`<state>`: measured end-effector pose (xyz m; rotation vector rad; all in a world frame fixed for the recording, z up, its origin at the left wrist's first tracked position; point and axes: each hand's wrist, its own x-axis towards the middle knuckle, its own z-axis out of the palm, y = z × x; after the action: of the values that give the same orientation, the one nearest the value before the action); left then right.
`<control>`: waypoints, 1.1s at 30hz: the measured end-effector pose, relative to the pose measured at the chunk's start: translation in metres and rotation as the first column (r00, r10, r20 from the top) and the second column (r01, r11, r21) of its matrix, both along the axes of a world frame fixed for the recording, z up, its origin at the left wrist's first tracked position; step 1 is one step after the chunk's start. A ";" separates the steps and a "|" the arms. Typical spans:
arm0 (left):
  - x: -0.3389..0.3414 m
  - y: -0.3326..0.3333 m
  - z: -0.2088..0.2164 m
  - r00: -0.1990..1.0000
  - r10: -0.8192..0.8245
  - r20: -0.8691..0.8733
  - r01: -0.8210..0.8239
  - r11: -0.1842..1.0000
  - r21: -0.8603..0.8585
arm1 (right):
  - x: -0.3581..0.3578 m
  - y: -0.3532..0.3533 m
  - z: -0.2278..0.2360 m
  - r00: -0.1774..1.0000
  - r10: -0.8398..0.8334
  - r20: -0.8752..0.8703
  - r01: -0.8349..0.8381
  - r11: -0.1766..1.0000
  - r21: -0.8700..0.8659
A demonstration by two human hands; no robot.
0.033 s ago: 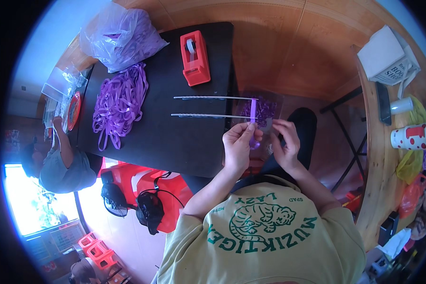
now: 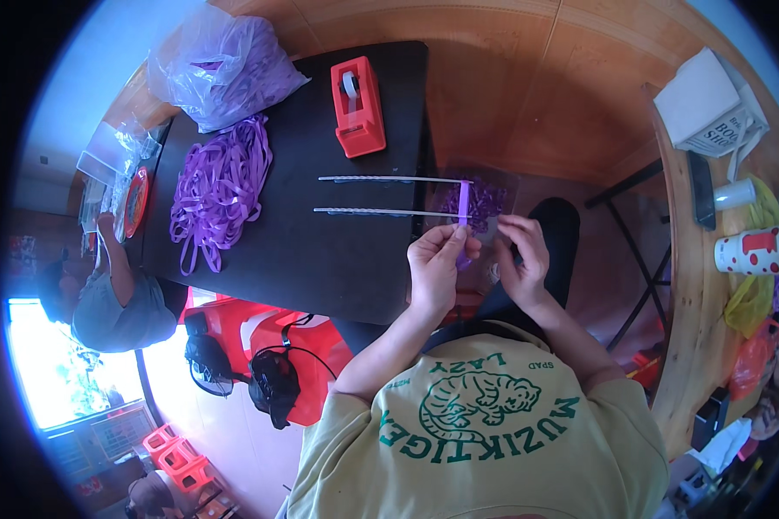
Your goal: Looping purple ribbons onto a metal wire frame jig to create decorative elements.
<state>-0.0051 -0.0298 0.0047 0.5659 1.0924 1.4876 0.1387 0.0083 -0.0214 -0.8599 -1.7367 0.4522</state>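
Now pinching purple strip (image 2: 464, 208) w/ left hand (image 2: 437, 259); right hand (image 2: 521, 251) fingers curled, hold unclear. Could slip off 2 rods (image 2: 381, 195) if pinch loosens.

Both forearms rising bare from the lower edge out of short yellow sleeves, converging toward the middle. Left hand (image 2: 435, 266) raised with back toward the camera, fingers curled inward, thumb and forefinger pinched together at the top. Right hand (image 2: 522, 256) just beside it, slightly apart, fingers bent and gathered, tips pointing left toward the other hand. Wrists roughly level, elbows spread wider than the hands.
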 end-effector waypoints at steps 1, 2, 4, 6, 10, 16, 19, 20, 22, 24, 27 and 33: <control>-0.001 0.000 0.002 1.000 0.002 0.000 -0.002 1.000 0.002 | -0.002 0.005 0.001 1.000 0.002 0.000 -0.002 1.000 0.002; -0.002 -0.001 0.005 1.000 -0.014 0.002 0.014 0.999 -0.045 | -0.003 0.011 0.003 0.999 0.016 0.029 -0.017 0.998 0.062; -0.003 -0.002 0.008 1.000 -0.026 0.004 0.027 0.996 -0.090 | -0.006 0.020 0.008 0.998 0.031 0.058 -0.038 0.992 0.122; -0.004 -0.003 0.008 1.000 -0.014 -0.008 0.014 0.997 -0.076 | -0.008 0.028 0.015 0.974 0.046 0.224 -0.110 0.953 0.283; -0.003 -0.001 0.014 1.000 -0.017 -0.001 0.016 0.997 -0.080 | -0.015 0.035 0.030 0.952 0.079 0.295 -0.186 0.915 0.357; -0.009 -0.009 0.027 0.998 -0.060 -0.011 0.059 0.994 -0.091 | -0.021 0.042 0.032 0.942 0.092 0.322 -0.232 0.872 0.430; -0.013 -0.015 0.044 0.996 -0.076 -0.038 0.073 0.995 -0.066 | -0.023 0.046 0.035 0.934 0.146 0.327 -0.279 0.870 0.408; -0.016 -0.017 0.052 0.992 -0.112 -0.056 0.106 0.990 -0.091 | -0.024 0.047 0.037 0.934 0.146 0.327 -0.279 0.868 0.409; -0.022 -0.017 0.058 0.987 -0.148 -0.068 0.141 0.985 -0.104 | -0.024 0.048 0.045 0.923 0.240 0.302 -0.333 0.890 0.312; -0.030 -0.012 0.065 0.979 -0.179 -0.097 0.169 0.980 -0.109 | -0.026 0.049 0.053 0.910 0.296 0.290 -0.372 0.892 0.257; -0.041 0.007 0.078 0.963 -0.242 -0.116 0.230 0.967 -0.108 | -0.026 0.057 0.064 0.883 0.398 0.247 -0.436 0.892 0.122; -0.061 0.076 0.098 0.885 -0.432 -0.173 0.390 0.892 -0.229 | -0.030 0.079 0.061 0.836 0.520 -0.177 -0.544 0.740 -0.396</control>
<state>-0.0666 0.0464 0.1029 0.7890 1.1805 0.9535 0.1085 0.0871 0.0393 -0.6193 -1.8501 1.2804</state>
